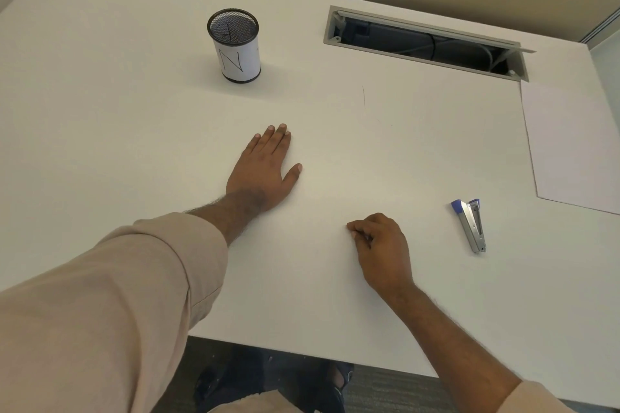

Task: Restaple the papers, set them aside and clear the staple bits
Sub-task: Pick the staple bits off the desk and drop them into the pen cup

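My left hand (265,171) lies flat, palm down, on the white desk (134,111), fingers stretched out and holding nothing. My right hand (382,251) rests nearer the front edge, its thumb and fingertips pinched together against the desk surface; anything inside the pinch is too small to see. A silver stapler with blue ends (471,224) lies on the desk to the right of my right hand, apart from it. The white papers (570,144) lie flat at the far right of the desk. I can make out no staple bits.
A black mesh cup with a white label marked "N" (236,45) stands upright at the back left. An open cable slot (426,43) is set into the desk at the back right. The desk's front edge runs just below my forearms.
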A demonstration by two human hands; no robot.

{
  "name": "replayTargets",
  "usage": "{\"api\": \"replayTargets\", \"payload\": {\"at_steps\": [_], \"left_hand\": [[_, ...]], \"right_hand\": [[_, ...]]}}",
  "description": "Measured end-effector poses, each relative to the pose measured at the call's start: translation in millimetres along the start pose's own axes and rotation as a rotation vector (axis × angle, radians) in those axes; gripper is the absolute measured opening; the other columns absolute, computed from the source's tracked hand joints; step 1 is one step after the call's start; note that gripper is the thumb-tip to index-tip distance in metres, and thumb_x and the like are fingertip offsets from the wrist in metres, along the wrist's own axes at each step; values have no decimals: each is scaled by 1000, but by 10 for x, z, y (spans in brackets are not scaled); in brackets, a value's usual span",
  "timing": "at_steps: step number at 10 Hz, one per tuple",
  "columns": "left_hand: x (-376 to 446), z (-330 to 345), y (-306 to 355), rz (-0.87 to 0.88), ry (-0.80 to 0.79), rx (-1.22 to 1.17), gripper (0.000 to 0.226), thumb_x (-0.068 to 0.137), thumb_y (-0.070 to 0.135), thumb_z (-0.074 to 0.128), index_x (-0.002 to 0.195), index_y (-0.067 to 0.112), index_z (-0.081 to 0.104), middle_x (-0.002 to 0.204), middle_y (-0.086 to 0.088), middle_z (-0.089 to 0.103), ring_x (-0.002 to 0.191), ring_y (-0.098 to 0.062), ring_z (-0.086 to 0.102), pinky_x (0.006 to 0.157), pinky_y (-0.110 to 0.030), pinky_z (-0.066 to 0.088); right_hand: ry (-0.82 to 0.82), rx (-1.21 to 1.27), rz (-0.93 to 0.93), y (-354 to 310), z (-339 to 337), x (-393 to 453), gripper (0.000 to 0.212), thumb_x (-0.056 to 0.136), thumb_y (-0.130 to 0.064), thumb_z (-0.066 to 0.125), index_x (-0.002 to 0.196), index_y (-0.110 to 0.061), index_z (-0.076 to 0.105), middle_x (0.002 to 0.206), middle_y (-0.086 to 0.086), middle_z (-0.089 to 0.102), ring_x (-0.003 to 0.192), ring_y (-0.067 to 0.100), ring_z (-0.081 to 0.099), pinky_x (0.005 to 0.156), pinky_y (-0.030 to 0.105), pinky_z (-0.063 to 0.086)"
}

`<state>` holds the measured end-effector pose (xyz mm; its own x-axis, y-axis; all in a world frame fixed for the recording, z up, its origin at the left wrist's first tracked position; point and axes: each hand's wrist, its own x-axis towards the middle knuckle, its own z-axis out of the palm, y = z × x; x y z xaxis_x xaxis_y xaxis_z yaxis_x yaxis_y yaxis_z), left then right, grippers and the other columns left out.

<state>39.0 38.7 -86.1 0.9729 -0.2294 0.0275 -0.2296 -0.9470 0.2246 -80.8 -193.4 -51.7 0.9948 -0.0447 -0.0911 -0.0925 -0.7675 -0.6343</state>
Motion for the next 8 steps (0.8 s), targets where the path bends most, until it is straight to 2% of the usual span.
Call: {"api": "replayTargets", "payload": {"at_steps": [1, 2, 4, 6, 8], "left_hand": [[3, -6, -4, 0, -1, -4, 71, 98, 53, 23, 156, 14, 14, 165, 1, 8, 151, -14, 4, 123, -36, 6], [1, -3, -4, -3, -4, -6, 71, 98, 53, 23, 156, 14, 14, 165, 2, 8, 151, -14, 4, 123, -36, 6], [3, 6, -6, 0, 2, -4, 70, 99, 53, 25, 156, 15, 14, 165, 2, 8, 151, -13, 3, 123, -36, 6], [0, 7, 4, -5, -1, -5, 69, 99, 52, 26, 156, 15, 14, 165, 2, 8, 151, -14, 3, 123, -35, 6], [-2, 15, 1, -3, 8, -1, 70, 98, 53, 25, 156, 14, 15, 164, 1, 10, 151, -14, 5, 123, -36, 7]], "right_hand": [[-10, 22, -24, -27, 4, -38, 20, 91, -7, 58, 100, -15, 74, 91, -8, 63, 93, 15, 56, 79, 25, 45], [55, 85, 27, 25, -59, -23, 19, 89, -6, 60, 98, -14, 75, 91, -6, 66, 90, 16, 60, 82, 30, 50], [45, 10, 61, 110, -106, 17, 12, 88, -11, 63, 90, -16, 74, 85, -8, 62, 87, 16, 59, 75, 24, 45], [-10, -5, -10, 48, -39, 38, 16, 89, -9, 62, 92, -17, 74, 83, -10, 58, 87, 16, 55, 72, 25, 44], [-31, -1, -85, 47, -134, 111, 19, 88, -6, 61, 95, -19, 74, 85, -11, 62, 85, 12, 57, 75, 26, 46]]}}
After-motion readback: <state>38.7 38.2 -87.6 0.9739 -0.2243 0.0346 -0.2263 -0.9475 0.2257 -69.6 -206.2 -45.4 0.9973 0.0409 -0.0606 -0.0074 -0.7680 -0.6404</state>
